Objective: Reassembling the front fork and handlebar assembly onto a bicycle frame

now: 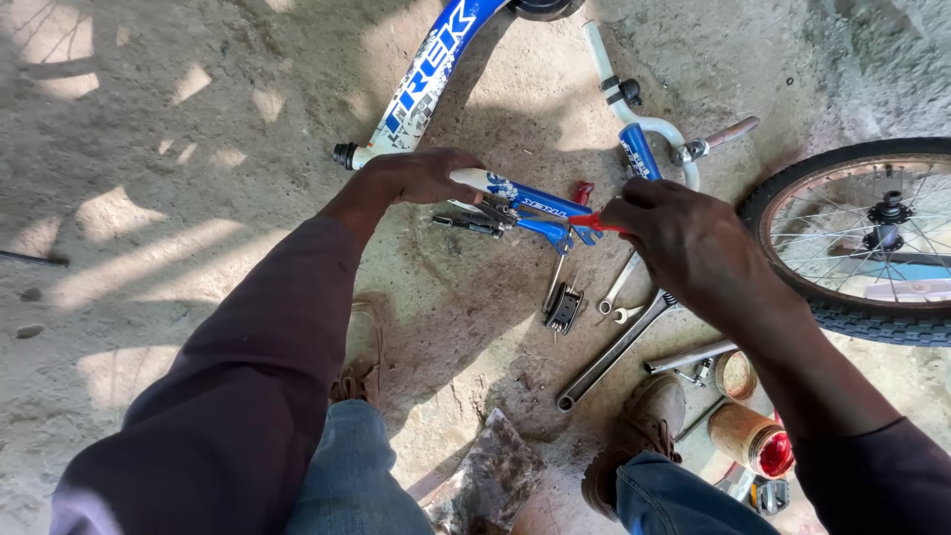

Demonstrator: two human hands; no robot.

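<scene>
While the bike frame lies flat on the dusty ground, a person bends over it with both hands. Near the person's right shoe sits a small round tin, and I cannot tell what is in it. Just beside it lies a brown jar on its side with a red lid. What is inside the jar does not show.

The left hand is wrapped around the white and blue rear fork of the frame and holds it down. The fork sticks out to the right from under that hand. The right hand is closed tight on a red-handled tool. The tip of the tool touches the blue end of the fork, just to the left of the right hand's fingers.

Below the hands, on the ground, lie a long wrench, a smaller spanner and a black folding tool. A bike wheel with a black tire lies off to the right, close to the right arm. White handlebars lie above the right hand.
</scene>
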